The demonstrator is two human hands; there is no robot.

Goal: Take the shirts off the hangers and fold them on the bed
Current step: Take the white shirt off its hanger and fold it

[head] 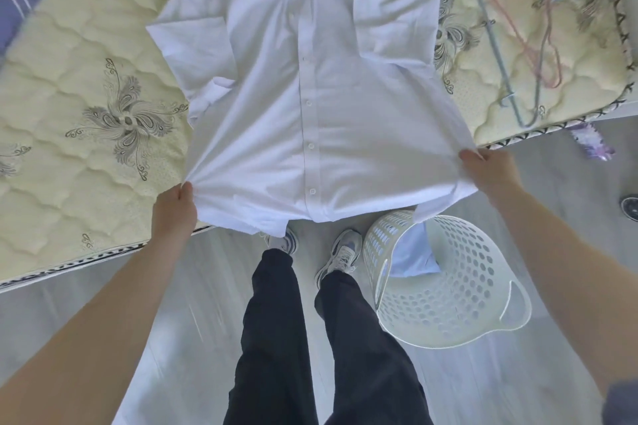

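Note:
A white short-sleeved button shirt point(310, 86) lies front up over the corner of the bed point(86, 121), collar far from me, hem hanging past the mattress edge. My left hand point(174, 214) pinches the hem's left corner. My right hand point(490, 172) grips the hem's right corner. The shirt is pulled taut between them. Both sleeves lie folded in over the body. Wire hangers point(518, 45), pink and grey-blue, lie on the mattress at the right.
A white perforated laundry basket point(448, 290) stands on the grey floor by my right foot, with a light blue cloth point(414, 255) inside. My legs and sneakers are below the hem. A purple item point(592, 143) lies on the floor at right.

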